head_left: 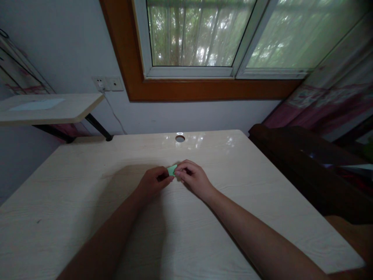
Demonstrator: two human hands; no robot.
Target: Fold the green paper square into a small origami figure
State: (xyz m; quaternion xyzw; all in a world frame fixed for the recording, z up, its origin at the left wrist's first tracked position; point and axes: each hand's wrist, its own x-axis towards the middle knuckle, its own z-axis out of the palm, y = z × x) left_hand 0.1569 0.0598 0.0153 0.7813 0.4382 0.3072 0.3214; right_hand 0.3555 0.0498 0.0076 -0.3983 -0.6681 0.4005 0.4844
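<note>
Evidently the work in hand is close finger handling: one small green piece (171, 170) sits between the fingertips of two hands, a little above the desk or touching it, which I cannot tell. The left hand (154, 181) has thumb and finger closed on its left side, and the right hand (196, 177) pinches its right side, so the grip looks clamped from both ends. Whether the piece is folded is too small to make out. It seems thin and light, so any next move calls for gentle pressure, with both hands working in step. Counting outward from the grip, one pale desk (189, 237) spreads below and around it, with one round hole (180, 139) just beyond the fingers. Farther off, beyond and to the left, stands one shelf (80, 104) with two black legs (99, 127) in view and one pale sheet (37, 104) on top. Past that are two wall sockets (114, 84), side by side, and one white cord (114, 111). Straight beyond the grip, well apart, two window panes (198, 35) show within one brown frame (204, 90).
</note>
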